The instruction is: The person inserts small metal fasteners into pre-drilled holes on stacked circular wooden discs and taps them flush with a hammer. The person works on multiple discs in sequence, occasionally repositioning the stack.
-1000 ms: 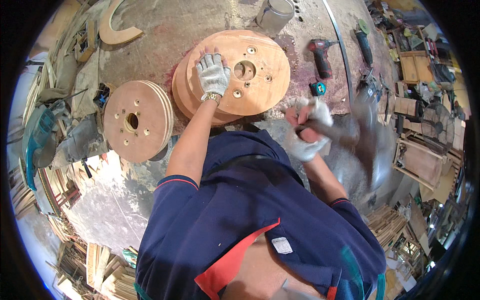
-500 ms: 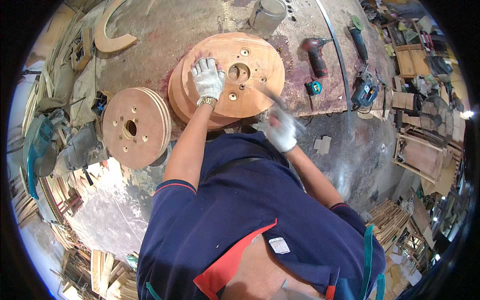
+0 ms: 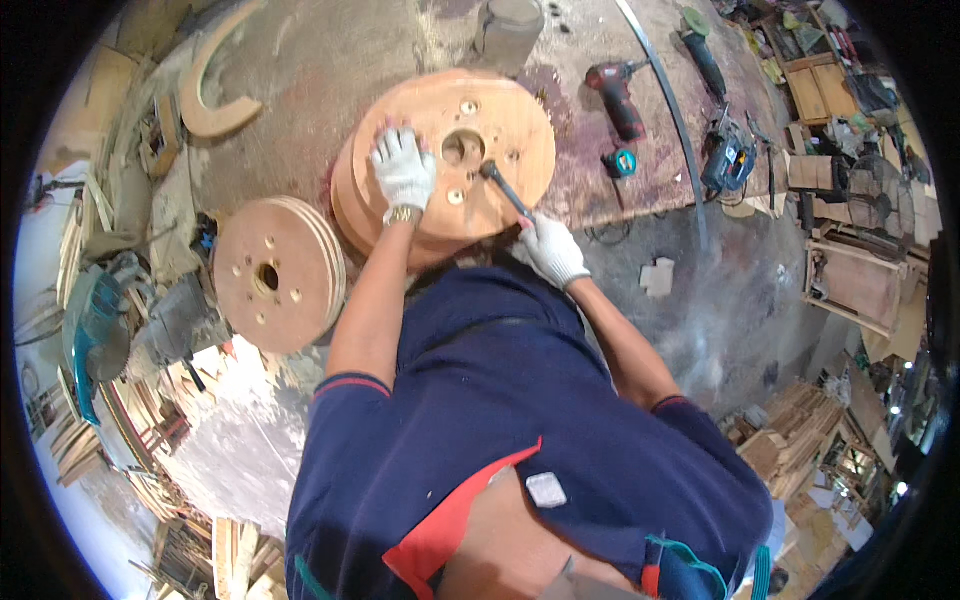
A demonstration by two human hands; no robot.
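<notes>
A round wooden disc (image 3: 520,125) with a large centre hole and several smaller metal-lined holes lies on top of another disc at the bench's near edge. My left hand (image 3: 404,172), in a white knitted glove, rests flat on the disc's left part with its fingers spread. In my right hand (image 3: 553,250), also gloved, is the handle of a hammer (image 3: 508,190). The hammer's dark head is over the disc, just right of the centre hole; whether it touches the wood I cannot tell.
Left of me stands a stack of round discs (image 3: 250,300). A curved wooden piece (image 3: 205,118) and a jar (image 3: 510,35) lie farther back. To the right are a cordless drill (image 3: 617,100), tape measure (image 3: 621,163), metal strip (image 3: 672,105), angle grinder (image 3: 705,65) and jigsaw (image 3: 730,158).
The hammer, blurred by motion before, has come down and left so its head is over the disc near the centre hole. My left hand stays flat on the disc. The whole view has shifted slightly.
</notes>
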